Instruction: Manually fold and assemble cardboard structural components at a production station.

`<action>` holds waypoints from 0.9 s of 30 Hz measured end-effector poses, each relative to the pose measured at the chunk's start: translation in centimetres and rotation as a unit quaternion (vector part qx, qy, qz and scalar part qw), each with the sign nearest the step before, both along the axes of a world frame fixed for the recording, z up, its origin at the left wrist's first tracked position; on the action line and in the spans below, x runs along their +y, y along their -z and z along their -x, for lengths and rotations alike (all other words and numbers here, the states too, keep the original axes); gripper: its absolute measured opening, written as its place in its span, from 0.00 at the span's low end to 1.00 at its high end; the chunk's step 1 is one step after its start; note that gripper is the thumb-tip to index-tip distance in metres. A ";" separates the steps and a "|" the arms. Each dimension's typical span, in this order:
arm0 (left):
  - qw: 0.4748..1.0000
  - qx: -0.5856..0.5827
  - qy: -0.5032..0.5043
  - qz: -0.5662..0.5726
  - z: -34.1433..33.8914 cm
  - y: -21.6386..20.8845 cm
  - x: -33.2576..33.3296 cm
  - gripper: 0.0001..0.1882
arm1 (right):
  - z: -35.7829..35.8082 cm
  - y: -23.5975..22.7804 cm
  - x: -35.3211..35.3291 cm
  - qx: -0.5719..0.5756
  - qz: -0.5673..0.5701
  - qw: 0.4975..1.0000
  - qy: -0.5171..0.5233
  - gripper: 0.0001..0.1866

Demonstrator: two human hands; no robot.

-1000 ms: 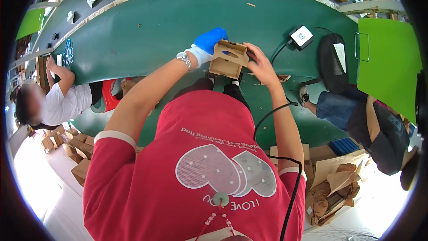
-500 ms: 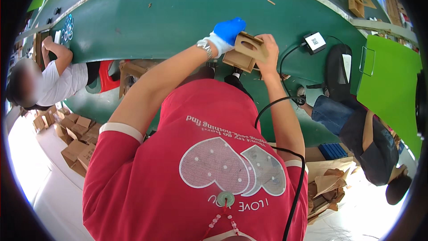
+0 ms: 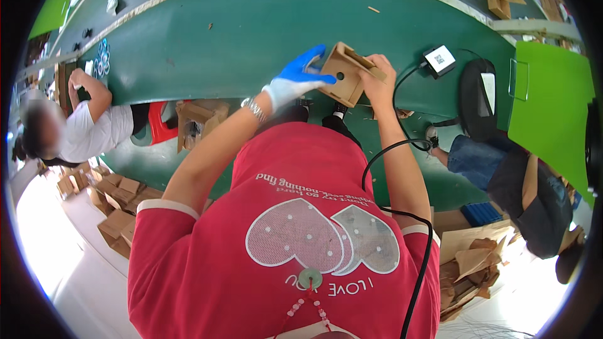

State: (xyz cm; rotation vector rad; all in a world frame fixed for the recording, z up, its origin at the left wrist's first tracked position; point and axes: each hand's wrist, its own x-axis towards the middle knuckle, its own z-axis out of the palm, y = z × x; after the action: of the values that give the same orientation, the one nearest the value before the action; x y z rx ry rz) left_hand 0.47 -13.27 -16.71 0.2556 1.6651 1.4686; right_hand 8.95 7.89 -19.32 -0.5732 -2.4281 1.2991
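A small brown cardboard box (image 3: 331, 83) is held above the near edge of the green table. One of its faces has a small round hole. My right hand (image 3: 379, 83), bare, grips its right side, with the fingers partly behind a flap. My left hand (image 3: 298, 79) wears a white glove with blue-coated fingers. Its thumb and fingers are spread at the box's left side, the thumb tip at or very near the cardboard; whether it touches, I cannot tell.
A white square device (image 3: 441, 61) with a black cable lies on the green table (image 3: 264, 31) to the right, near a black bag (image 3: 475, 97). Farther off, a folded cardboard piece (image 3: 499, 1) sits on the conveyor. People sit at both sides; cardboard boxes (image 3: 116, 223) stand behind left.
The box has been turned, so the face with the small round hole now shows instead of the oval opening. My left hand has loosened from its far corner, with fingers spreading apart.
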 end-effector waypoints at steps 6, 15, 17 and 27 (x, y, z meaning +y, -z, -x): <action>0.997 -0.046 -0.056 0.015 0.9 -2.2 0.5 0.41 | 1.4 -1.0 0.1 -0.156 0.137 0.978 -0.012 0.19; 0.964 -0.026 -0.215 -0.155 18.8 -2.1 11.3 0.28 | -6.8 -4.9 0.2 -0.059 0.471 0.880 0.024 0.25; 0.975 0.019 -0.214 -0.054 23.2 -3.8 14.3 0.29 | -10.2 -4.1 -1.1 -0.089 0.515 0.852 0.032 0.22; 0.998 0.051 -0.028 -0.036 11.0 -4.6 11.5 0.25 | -17.5 -9.8 -4.2 -0.035 0.517 0.845 0.133 0.20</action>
State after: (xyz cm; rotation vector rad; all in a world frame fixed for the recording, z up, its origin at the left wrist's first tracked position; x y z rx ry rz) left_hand -10.58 -1.77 -12.13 0.3313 1.7135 1.5823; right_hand 26.49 3.69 -9.53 -1.1584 -1.3956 2.4043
